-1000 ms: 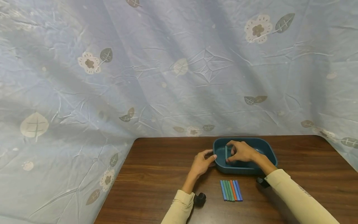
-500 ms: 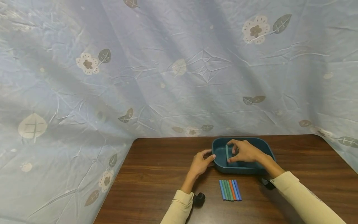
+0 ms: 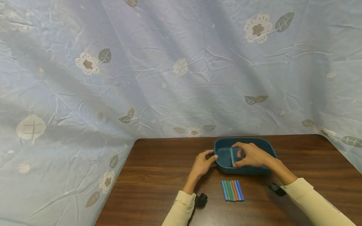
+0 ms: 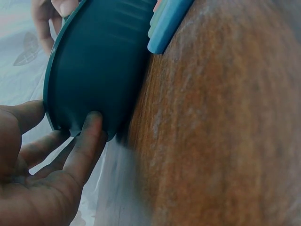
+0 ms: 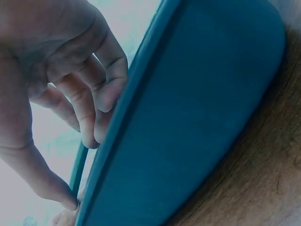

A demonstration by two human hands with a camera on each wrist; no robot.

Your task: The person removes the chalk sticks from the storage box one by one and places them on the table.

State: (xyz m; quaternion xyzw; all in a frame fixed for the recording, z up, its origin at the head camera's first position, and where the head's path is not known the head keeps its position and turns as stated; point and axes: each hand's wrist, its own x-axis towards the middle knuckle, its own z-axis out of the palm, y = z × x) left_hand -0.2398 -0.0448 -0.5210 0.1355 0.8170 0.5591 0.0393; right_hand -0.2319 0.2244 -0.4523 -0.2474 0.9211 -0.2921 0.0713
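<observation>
A dark teal plastic tub stands on the table near its back edge. At the tub's left end, my left hand holds it, thumb at the rim and fingers against the outer wall. My right hand reaches over the tub and pinches a thin blue-green stick by its two ends, between thumb and index finger. In the right wrist view the stick shows partly behind the tub's wall. A row of several chalk-like sticks, blue, green and orange, lies side by side in front of the tub.
The brown wood-grain table runs out on both sides of the tub. Behind it hangs a pale blue sheet with a flower and leaf print. A black wrist device sits by the left cuff, another by the right.
My right hand has shifted a little to the right inside the tub with the blue-green stick, which now leans slightly. My left hand and the row of sticks stay in place.
</observation>
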